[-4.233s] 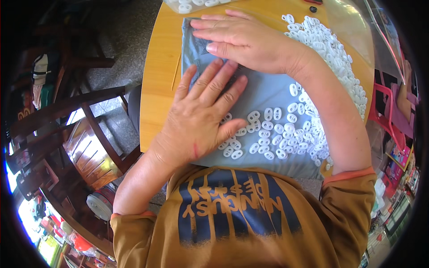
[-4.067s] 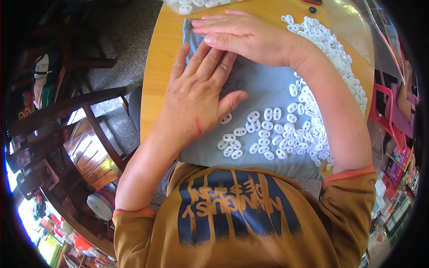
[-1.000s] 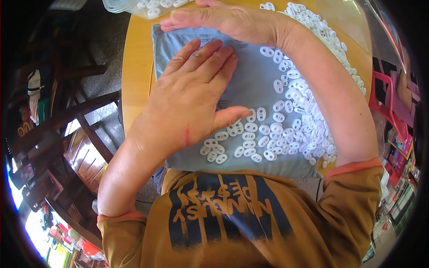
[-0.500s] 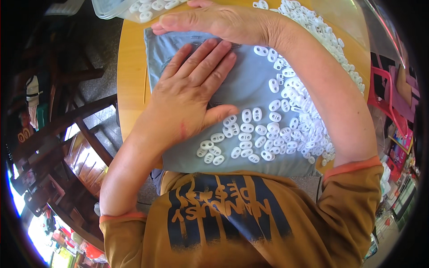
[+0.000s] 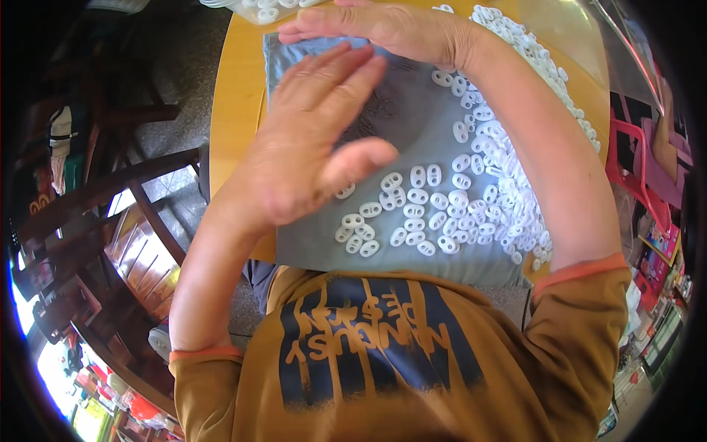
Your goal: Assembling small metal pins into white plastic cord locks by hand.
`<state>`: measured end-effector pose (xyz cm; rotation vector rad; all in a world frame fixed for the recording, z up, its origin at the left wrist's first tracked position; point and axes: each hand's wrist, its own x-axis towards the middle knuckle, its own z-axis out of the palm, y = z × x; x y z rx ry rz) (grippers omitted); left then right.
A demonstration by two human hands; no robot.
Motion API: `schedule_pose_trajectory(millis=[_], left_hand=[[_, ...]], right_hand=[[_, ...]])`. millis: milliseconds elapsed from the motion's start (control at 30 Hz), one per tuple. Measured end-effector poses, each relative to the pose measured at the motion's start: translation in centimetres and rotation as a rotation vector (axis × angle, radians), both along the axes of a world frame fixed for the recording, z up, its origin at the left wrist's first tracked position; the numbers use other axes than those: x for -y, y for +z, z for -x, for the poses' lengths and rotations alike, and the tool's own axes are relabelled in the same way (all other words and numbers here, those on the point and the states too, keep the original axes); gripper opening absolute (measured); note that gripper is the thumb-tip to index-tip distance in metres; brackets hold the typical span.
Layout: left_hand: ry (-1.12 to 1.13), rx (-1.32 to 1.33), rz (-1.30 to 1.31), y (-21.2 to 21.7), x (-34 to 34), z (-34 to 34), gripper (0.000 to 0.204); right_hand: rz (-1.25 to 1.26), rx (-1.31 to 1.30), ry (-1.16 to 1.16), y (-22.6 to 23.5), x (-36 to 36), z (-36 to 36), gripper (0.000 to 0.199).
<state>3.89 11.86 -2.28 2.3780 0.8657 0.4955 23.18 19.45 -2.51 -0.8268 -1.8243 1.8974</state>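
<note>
The left hand (image 5: 294, 144), seen flat with spread fingers half a second ago, is now blurred, its fingers drawn closer together and its thumb side apparently tipped upward. By this shift, small dark marks or bits (image 5: 379, 107) on the cloth (image 5: 420, 132) have been uncovered to the right of its fingers; whether they are loose or printed cannot be told. A white piece (image 5: 345, 191) beside its thumb has been exposed as well. No object is seen gripped by the left fingers, which are released and extended; whether the cloth is touched by them cannot be told. The right hand (image 5: 394, 31) is held as before across the far edge of the cloth, its fingers straight, close together and clasping nothing visible. For the work, it may be judged that a stroke or pat over the cloth is under way, with the far side guarded by the right hand. The loose pieces (image 5: 417, 197), near and right of the left hand, have been left in the same arrangement, and the pile (image 5: 508, 169) is spread along the right side of the table (image 5: 228, 121).
</note>
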Motion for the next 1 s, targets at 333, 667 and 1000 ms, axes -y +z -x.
schedule_pose_trajectory(millis=[333, 667, 1000], left_hand=[[0.601, 1.269, 0.936, 2.8, 1.6, 0.7, 0.046], [0.155, 1.467, 1.019, 6.0, 4.1, 1.7, 0.040], [0.711, 0.470, 0.320, 1.0, 10.0, 3.9, 0.015]], right_hand=[[-0.130, 0.202, -0.019, 3.6, 1.7, -0.5, 0.061], [-0.834, 0.399, -0.441, 3.5, 17.4, 1.2, 0.029], [-0.992, 0.631, -0.311, 0.3, 18.9, 3.8, 0.037]])
